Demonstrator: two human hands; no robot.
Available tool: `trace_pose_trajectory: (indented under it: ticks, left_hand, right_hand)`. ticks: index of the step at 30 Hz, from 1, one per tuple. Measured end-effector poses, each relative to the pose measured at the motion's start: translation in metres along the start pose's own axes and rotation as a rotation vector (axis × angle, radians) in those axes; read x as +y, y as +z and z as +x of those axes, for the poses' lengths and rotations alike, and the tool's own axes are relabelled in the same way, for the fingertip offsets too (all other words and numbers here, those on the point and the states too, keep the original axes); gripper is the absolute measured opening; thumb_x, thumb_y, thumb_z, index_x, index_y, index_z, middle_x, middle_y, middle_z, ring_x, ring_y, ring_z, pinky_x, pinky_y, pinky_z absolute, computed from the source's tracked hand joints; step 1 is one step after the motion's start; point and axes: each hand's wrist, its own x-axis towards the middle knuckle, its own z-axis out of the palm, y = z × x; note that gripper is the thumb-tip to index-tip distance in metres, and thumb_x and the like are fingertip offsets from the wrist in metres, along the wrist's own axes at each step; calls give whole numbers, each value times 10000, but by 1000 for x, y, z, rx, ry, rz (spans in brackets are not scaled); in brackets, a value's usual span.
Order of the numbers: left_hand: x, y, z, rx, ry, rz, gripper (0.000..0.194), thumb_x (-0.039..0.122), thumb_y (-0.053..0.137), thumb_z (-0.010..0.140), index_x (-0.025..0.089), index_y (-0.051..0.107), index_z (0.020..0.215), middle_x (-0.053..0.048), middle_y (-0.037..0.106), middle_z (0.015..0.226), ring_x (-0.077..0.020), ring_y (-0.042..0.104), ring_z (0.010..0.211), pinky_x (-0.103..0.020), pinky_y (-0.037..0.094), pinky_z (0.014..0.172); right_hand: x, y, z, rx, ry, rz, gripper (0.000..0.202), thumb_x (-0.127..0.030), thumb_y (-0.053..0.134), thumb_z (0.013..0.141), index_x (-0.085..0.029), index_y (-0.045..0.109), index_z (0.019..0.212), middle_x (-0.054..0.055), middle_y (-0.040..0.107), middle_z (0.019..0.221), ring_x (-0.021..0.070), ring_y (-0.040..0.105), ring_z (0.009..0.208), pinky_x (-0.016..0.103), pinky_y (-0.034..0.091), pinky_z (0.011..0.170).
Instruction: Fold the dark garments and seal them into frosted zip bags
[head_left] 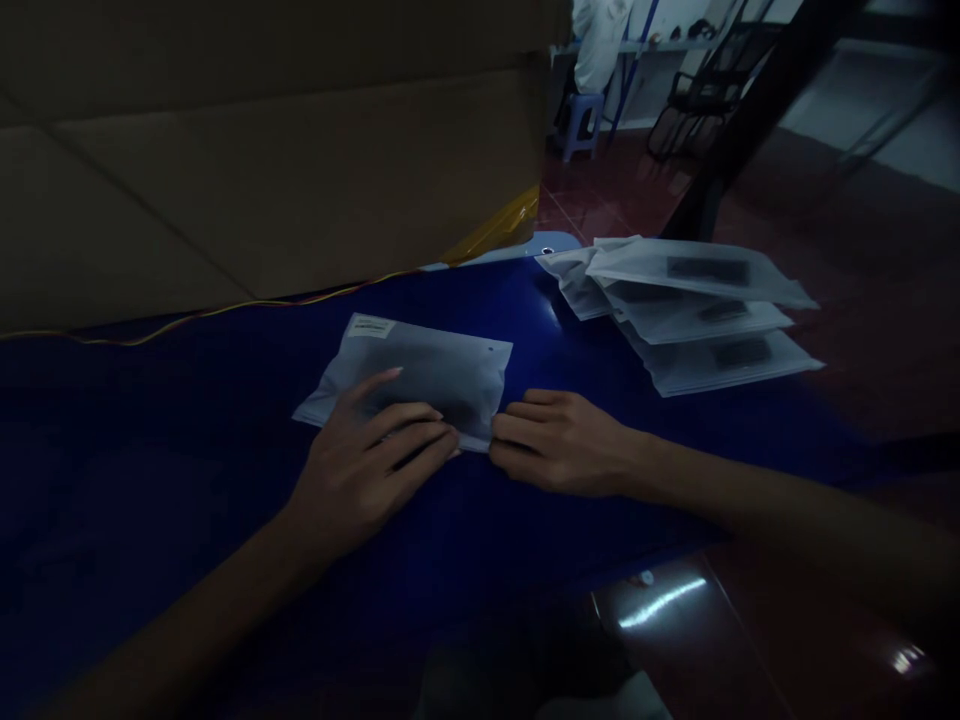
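My left hand (364, 468) is lying across a frosted-white rectangular plastic bag (450, 362), its grip unclear to me. My curled right hand (551, 440) is pinching the near-right corner.

The bag (427, 350) is partly hidden under the left hand (364, 475); its contents (459, 393) are a dim blur; print on its label (371, 326) is too small to read; at the bag's right end, the right hand (556, 440) hides its own fingertips; beyond the bag, the box (270, 190) and a person (600, 45) are cut off by the top edge.
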Motion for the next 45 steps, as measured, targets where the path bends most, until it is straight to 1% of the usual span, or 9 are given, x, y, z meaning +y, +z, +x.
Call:
trace_pose_trajectory:
  ticks: [6,15,19,26,34,36,38,42,45]
  left_hand:
    - [-4,-5,0,-70,16,106,208,67,644,1016,242,712,1105,30,819,991,-170,778,966,-534,536,1142]
    - [-5,-12,0,-22,19,203,215,53,674,993,239,703,1096,34,827,977,-203,798,1012,-555,567,1104]
    - [-8,-17,-3,-46,-4,254,252,40,674,992,249,688,1132,24,837,1031,-247,781,1137,-594,562,1098]
    - [-21,-23,-10,-76,-138,309,257,30,642,993,253,710,1102,22,838,1012,-294,771,1162,-680,490,1154]
    - [-20,-19,-14,-165,-254,348,129,171,624,1041,247,705,973,6,810,933,-316,749,1185,-664,476,1163]
    - [-21,-15,-13,-147,-264,324,70,241,695,1012,253,708,1081,-32,812,1060,-310,749,1174,-610,507,1152]
    - [-24,-11,-12,-142,-253,280,219,241,721,996,228,686,1212,-88,775,1264,-306,736,1210,-554,536,1141]
    - [-29,-3,-13,-111,-193,188,271,131,661,1014,191,657,1278,-108,716,1410,-257,727,1248,-466,540,1165]
    - [-34,1,-16,-105,-163,104,277,93,618,1021,203,679,1268,-99,696,1444,-232,727,1252,-443,542,1168]
  right_hand:
    - [9,-11,-4,-240,23,-52,199,-113,544,1038,-163,688,910,25,681,870,152,554,724,315,409,703]
    - [14,-14,-5,-265,40,-104,220,-131,574,1018,-171,716,856,26,684,839,164,563,730,321,403,704]
    - [20,-20,-5,-377,132,-141,159,-177,630,982,-160,737,866,53,698,851,186,602,754,341,412,710]
    - [32,-27,-11,-483,379,-228,159,-188,643,954,-151,775,873,85,731,878,208,651,764,353,430,717]
    - [29,-24,-12,-412,490,-313,221,-136,580,951,-136,773,844,101,730,844,211,635,740,357,408,691]
    - [23,-21,-10,-354,511,-347,215,-190,584,966,-134,764,863,107,733,856,212,617,731,361,405,685]
    - [16,-17,-8,-255,509,-383,229,-252,580,990,-136,748,887,107,728,861,208,596,717,361,404,667]
    - [5,-11,-3,-58,326,-363,177,-190,573,999,-133,736,957,88,730,875,203,617,749,348,456,666]
    - [2,-7,-3,-21,171,-244,193,-153,559,1020,-104,738,1076,96,766,985,192,666,814,328,541,731]
